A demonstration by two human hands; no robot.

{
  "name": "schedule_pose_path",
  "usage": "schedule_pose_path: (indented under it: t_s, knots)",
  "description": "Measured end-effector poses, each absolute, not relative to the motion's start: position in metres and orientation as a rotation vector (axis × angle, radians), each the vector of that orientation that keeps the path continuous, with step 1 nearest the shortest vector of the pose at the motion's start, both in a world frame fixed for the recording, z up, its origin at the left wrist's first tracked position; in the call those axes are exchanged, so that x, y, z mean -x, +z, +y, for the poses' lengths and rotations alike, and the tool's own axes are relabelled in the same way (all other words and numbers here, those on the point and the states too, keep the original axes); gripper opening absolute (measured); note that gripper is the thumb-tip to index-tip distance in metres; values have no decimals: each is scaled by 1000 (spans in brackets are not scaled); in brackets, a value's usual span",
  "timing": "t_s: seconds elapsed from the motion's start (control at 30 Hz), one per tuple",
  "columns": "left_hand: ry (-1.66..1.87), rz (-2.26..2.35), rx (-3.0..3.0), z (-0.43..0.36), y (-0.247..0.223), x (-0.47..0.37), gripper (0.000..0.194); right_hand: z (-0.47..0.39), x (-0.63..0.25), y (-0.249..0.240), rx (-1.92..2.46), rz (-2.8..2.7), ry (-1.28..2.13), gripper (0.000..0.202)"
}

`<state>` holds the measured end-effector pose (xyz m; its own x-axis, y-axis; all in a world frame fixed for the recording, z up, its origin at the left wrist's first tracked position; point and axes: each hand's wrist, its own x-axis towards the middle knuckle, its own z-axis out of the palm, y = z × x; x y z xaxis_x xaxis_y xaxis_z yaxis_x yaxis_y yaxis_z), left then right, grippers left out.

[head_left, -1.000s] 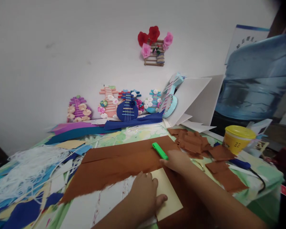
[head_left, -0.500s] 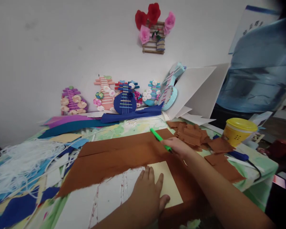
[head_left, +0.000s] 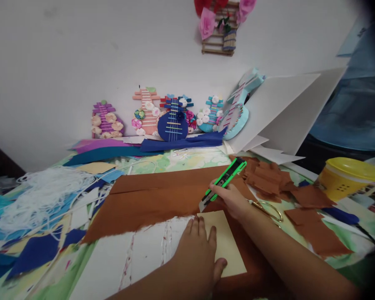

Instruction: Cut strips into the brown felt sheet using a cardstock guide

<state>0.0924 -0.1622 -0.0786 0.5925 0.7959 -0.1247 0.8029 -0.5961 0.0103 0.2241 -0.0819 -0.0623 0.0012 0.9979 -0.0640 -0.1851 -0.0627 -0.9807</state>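
My right hand [head_left: 229, 198] grips a green and black utility knife [head_left: 223, 180], its blade pointing down and left close to the top left corner of a cream paper rectangle [head_left: 226, 241]. Flat and spread, my left hand [head_left: 198, 246] presses on the left part of that rectangle and the white board [head_left: 143, 250] beside it. The cream piece lies on a large brown sheet [head_left: 156, 193]. Streaks that look like dried glue run down the white board, and the brown sheet has a ragged edge along it. Whether the blade tip touches the paper I cannot tell.
Brown scraps [head_left: 265, 177], gold-handled scissors [head_left: 270, 210] and a yellow tub [head_left: 346, 179] lie to the right. A tangle of white cord [head_left: 46, 200] covers coloured scraps on the left. Decorated paper instruments [head_left: 173, 125] and white boards [head_left: 278, 108] lean at the wall.
My right hand has turned the utility knife so its blade points down-left by the cream rectangle's top corner. My left hand stays on the paper. The view has shifted.
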Motion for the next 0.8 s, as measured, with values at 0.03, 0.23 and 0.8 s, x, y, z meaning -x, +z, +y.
schedule_pose_path:
  t_s: [0.03,0.23,0.8]
  knots:
    - [-174,1381,-2737,-161,-79,-92,62,-80,-222,-67,1116,-1037,1328,22]
    - [-237,1366,-2666,-159,-72,-89,62,-73,-222,-87,1055,-1160,1372,31]
    - [-319,1232,-2640,-152,-78,-89,66,-80,-238,-83,1167,-1588,1326,21]
